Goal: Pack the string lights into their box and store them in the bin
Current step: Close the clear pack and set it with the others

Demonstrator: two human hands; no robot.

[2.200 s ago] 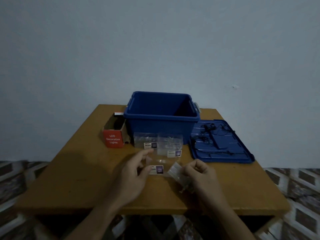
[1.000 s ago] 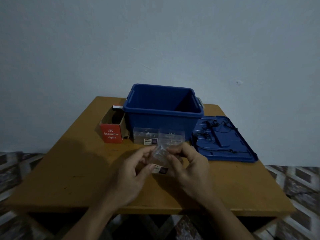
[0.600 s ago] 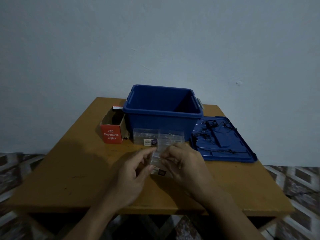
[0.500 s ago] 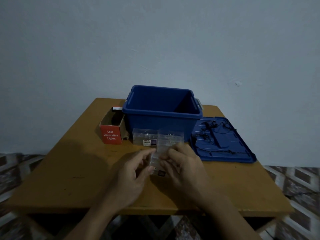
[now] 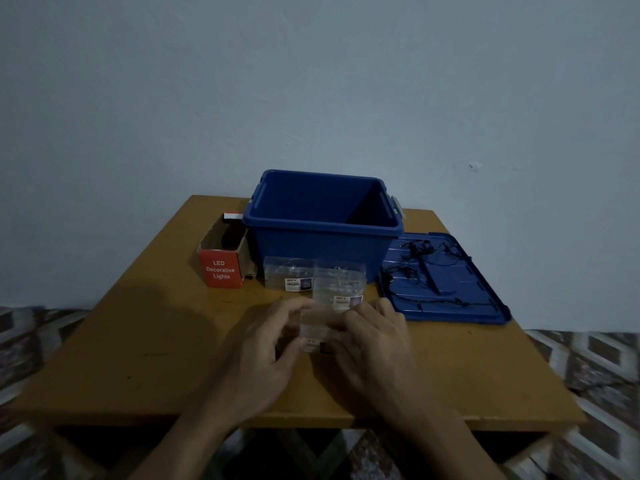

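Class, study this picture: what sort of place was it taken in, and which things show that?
Probably a plain room in a home: a small wooden table before a bare painted wall, patterned floor tiles on either side, and a blue plastic bin on the table.

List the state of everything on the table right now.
Blue bin: open, lid off.
Lid: flat beside bin.
String lights: loose on lid.
Red box: open.
Two clear cases: standing before bin.
Third clear case: gripped by left hand and right hand.
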